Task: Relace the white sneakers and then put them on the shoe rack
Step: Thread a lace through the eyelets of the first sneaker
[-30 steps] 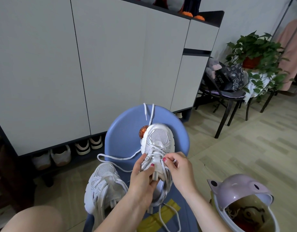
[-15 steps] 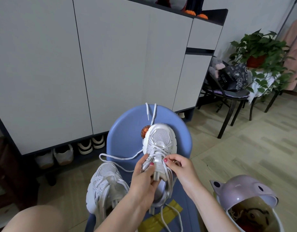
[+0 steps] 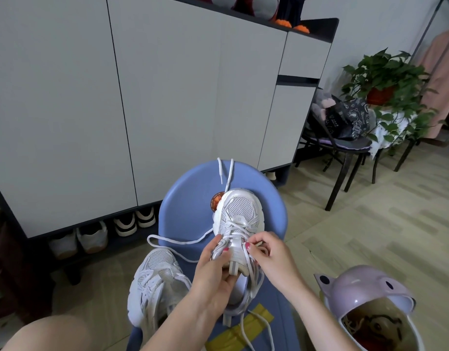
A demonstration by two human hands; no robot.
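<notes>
Blue stool [image 3: 190,198] by the cupboard, sneaker [image 3: 240,219] on it, barely shifted. Left hand [image 3: 216,272] still gripping tongue, right hand [image 3: 271,257] pinching lace [image 3: 246,252] at an upper eyelet; relacing ongoing.

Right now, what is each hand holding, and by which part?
The left hand grips the white mesh sneaker on the blue chair by its tongue and left upper. The right hand pinches the white shoelace beside the tongue's right eyelets.

White sneakers [image 3: 240,216], white laces [image 3: 183,242]. Blue stool [image 3: 190,198], yellow tape [image 3: 243,330]. Pink nails [image 3: 248,246]. Purple bin lid [image 3: 362,292]. Green plant [image 3: 388,77], red pot [image 3: 378,95]. Grey cabinet [image 3: 167,97].
</notes>
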